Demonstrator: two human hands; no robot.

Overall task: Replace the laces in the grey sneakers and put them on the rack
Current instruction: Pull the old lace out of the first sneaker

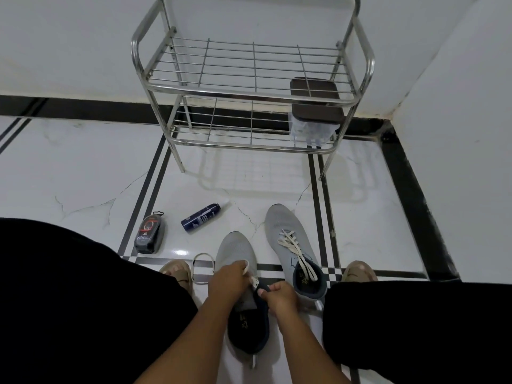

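Sneaker pair on white tiled floor, between the person's knees, toes pointing toward the rack. Near sneaker: grey knit upper, dark navy lining and collar, pale sole edge showing at the heel, small gold mark on the insole. Its lace is white and flat; a loose loop of it lies on the floor just to the left of the shoe, over the black tile lines.

Left hand rests on the throat of the near sneaker, fingers curled and pinching the lace where it meets the eyelets. Right hand sits just beside it on the right of the shoe opening, fingers curled, thumb and forefinger nipping the dark tongue or collar edge; cannot tell which.

Second sneaker: same grey knit and navy collar, standing just right of the first. It is fully laced in white, lace ends trailing into the opening.

Rack: chromed wire, two shelves, standing against the white wall beyond the shoes, well apart from them. Clear box with dark brown lid on the lower shelf, right end.

On the floor to the left: dark blue spray bottle lying on its side, and a black shoe-polish sponge case. Tan slippers on the person's feet, either side of the sneakers.
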